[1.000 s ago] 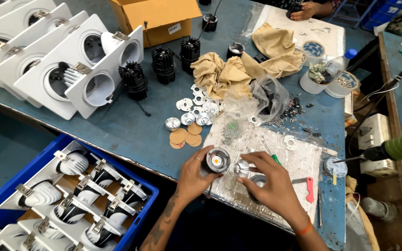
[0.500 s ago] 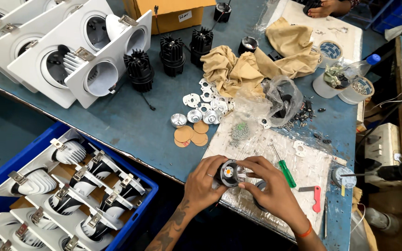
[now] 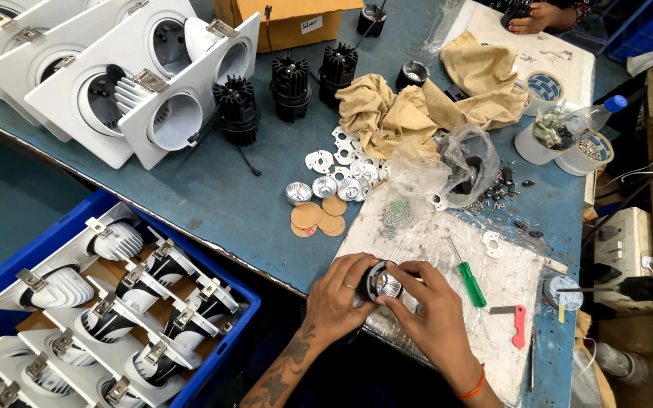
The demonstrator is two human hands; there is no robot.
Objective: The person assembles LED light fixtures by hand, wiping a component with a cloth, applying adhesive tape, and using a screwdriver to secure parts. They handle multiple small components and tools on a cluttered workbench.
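Left hand (image 3: 339, 291): fingers curled around the black LED lamp module (image 3: 382, 283) — gripping its left side.
Right hand (image 3: 428, 306): closed on the module's right side.
Module: over the plastic-covered board (image 3: 447, 249), near edge; green screwdriver (image 3: 468, 275) just beside.

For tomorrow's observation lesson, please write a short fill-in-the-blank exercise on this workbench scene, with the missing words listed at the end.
1. Both hands, left hand and right hand, hold one small round black ____ part with a shiny reflector.
2. The screwdriver beside the right hand has a ____ handle.
3. The finished white fittings at lower left sit in a ____ crate.
4. The crumpled cloth on the table is ____.

Missing words: lamp; green; blue; beige
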